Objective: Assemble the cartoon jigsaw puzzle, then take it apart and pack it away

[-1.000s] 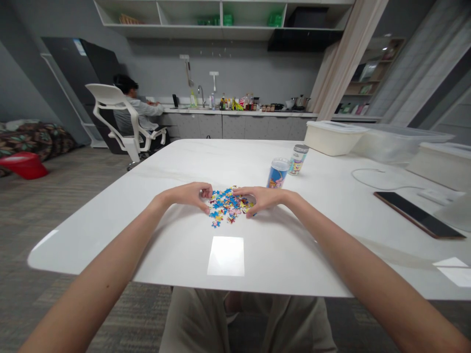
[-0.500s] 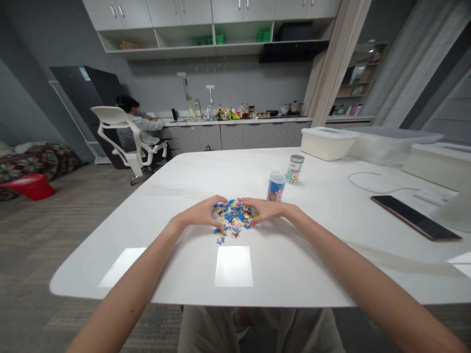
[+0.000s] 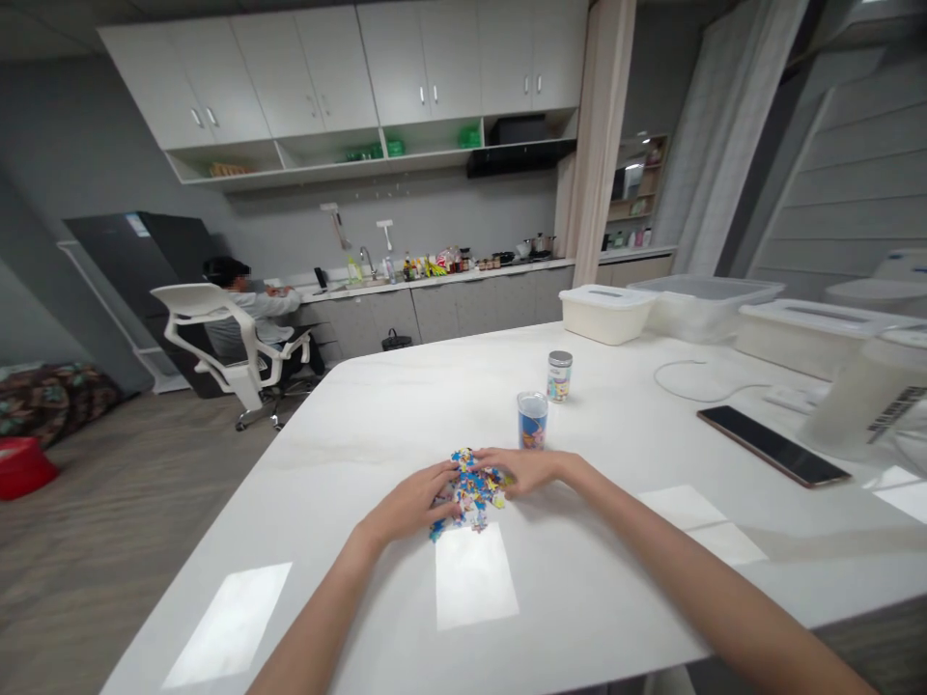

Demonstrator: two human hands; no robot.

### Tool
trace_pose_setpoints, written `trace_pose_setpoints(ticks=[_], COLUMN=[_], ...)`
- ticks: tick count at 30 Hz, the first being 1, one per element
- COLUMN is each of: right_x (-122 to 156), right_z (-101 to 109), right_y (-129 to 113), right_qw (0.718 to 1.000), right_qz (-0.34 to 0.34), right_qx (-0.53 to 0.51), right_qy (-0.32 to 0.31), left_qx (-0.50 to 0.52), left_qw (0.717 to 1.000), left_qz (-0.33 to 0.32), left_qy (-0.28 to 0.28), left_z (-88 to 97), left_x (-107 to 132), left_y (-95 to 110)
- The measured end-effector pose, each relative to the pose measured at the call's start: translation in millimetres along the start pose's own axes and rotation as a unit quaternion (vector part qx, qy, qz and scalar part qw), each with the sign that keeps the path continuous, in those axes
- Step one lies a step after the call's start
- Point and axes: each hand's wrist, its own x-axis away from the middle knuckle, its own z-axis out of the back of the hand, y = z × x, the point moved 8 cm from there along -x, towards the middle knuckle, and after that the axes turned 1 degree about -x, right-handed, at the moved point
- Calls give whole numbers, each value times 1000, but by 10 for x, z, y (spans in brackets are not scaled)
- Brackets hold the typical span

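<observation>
Tabletop [image 3: 348,434] w/ puzzle pcs [image 3: 469,494], blue cup [image 3: 532,421], lidded can [image 3: 559,375], white tub [image 3: 606,315].

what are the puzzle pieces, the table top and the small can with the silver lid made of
The jigsaw pieces look like printed card with a slightly glossy face, though they are too small to be sure. The table top looks like polished stone or a stone-look slab, with faint grey veining and bright reflections. The small can's lid looks metal from its silver sheen; the printed body is unclear.
</observation>
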Motion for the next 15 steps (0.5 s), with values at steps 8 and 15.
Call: trace_pose_setpoints(ticks=[8, 15], right_x=[-43, -78], right_z=[31, -167], right_y=[2, -55], right_qw=[998, 991], right_qz=[-43, -114], right_qx=[10, 63], right_qy=[40, 40], left_qx=[-22, -16], left_qw=[996, 999], left_qz=[55, 30], left_qy=[-60, 5], left_z=[-39, -124], left_x=[58, -66], left_y=[-266, -173])
